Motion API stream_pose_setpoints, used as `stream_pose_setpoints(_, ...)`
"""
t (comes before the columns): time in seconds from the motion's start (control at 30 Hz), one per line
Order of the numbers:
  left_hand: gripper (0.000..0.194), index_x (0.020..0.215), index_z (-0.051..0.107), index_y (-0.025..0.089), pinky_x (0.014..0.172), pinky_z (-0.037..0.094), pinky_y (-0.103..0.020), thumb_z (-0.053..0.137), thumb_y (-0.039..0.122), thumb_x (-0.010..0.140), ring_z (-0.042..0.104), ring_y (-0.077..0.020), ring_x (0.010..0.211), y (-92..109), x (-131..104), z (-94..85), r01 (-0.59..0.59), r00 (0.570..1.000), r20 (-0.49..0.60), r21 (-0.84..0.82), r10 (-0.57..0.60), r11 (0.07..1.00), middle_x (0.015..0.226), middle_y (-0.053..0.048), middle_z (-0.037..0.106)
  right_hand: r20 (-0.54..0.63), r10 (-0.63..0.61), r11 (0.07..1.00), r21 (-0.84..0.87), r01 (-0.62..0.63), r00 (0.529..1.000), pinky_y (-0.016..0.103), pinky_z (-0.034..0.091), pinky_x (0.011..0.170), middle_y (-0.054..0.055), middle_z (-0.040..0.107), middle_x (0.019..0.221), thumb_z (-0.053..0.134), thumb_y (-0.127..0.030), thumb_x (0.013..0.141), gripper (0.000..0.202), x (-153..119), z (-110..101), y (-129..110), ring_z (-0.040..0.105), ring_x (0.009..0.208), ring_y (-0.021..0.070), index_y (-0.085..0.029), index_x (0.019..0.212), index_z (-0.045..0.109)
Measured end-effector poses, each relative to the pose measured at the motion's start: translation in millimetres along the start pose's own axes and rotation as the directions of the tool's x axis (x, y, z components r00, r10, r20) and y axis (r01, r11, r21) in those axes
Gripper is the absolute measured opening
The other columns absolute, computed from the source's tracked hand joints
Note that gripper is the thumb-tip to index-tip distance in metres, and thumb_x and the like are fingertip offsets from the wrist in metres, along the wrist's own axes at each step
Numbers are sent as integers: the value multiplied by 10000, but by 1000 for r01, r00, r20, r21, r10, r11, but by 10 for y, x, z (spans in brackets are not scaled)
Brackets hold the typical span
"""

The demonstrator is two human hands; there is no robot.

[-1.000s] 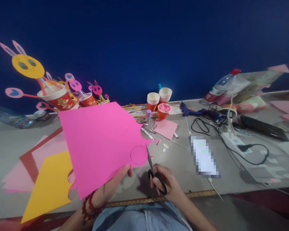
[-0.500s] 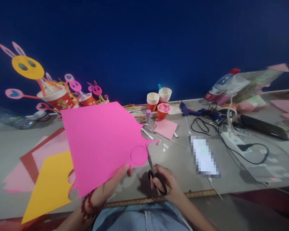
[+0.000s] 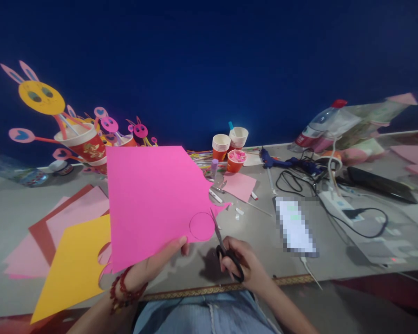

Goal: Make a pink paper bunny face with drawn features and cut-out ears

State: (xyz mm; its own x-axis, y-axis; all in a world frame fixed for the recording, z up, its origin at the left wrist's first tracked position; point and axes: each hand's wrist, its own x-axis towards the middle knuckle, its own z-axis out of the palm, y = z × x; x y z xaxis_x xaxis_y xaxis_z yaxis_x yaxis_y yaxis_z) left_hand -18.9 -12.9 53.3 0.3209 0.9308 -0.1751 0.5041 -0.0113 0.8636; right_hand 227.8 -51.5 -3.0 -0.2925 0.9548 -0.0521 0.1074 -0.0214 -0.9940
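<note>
My left hand (image 3: 170,254) pinches the lower edge of a large bright pink sheet (image 3: 153,199), thumb on top. A circle is drawn near the sheet's lower right corner, and the right edge is cut unevenly, with a thin strip pointing right. My right hand (image 3: 242,260) has its fingers in the black handles of the scissors (image 3: 220,236). The blades point up and away, at the sheet's right edge beside the circle. Both hands are above the table's front edge.
Yellow paper (image 3: 69,260) and pink and red sheets lie at left. Behind are cups with paper rabbits (image 3: 87,144), stacked cups (image 3: 221,143) and a cup of pink scraps (image 3: 237,160). A phone (image 3: 296,225), glue gun (image 3: 277,160), cables and a power strip (image 3: 337,204) are at right.
The pink sheet has turned, its left side moving to the right. My left wrist has shifted slightly left, and my right hand with the scissors slightly right.
</note>
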Motion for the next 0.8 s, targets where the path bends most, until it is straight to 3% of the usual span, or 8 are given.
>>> stream_pose_setpoints(0.13, 440, 753, 661, 250, 978, 458, -287, 417, 540, 976, 629, -183, 804, -38, 11, -10, -33, 997, 71, -19, 34, 999, 820, 6, 716, -6, 18, 1000, 18, -18, 1000, 243, 323, 467, -13, 539, 576, 488, -828, 822, 604, -8, 15, -2, 455, 479, 123, -235, 716, 455)
stream_pose_setpoints(0.43, 391, 780, 677, 253, 976, 437, -260, 427, 469, 990, 625, -165, 824, -162, 42, -38, -58, 990, 123, -38, 62, 998, 831, 27, 704, -11, -59, 996, -65, 58, 998, 250, 325, 490, -20, 488, 548, 447, -793, 871, 617, -11, -27, 16, 445, 485, 127, -219, 650, 492)
stream_pose_setpoints(0.67, 369, 774, 659, 248, 981, 440, -269, 433, 460, 975, 626, -174, 857, -160, 49, -41, -44, 991, 127, -41, 49, 998, 848, 19, 705, 3, -26, 999, -39, 26, 1000, 245, 314, 480, -18, 503, 565, 480, -810, 841, 618, -33, -37, 43, 437, 482, 121, -216, 676, 501)
stream_pose_setpoints(0.8, 331, 770, 643, 246, 973, 450, -272, 480, 470, 951, 637, -182, 892, -110, 40, -58, 20, 991, 132, -31, -16, 999, 880, 30, 711, -3, -30, 999, -33, 30, 1000, 245, 290, 471, -16, 514, 556, 502, -833, 809, 634, -25, -53, 29, 425, 476, 118, -211, 686, 515)
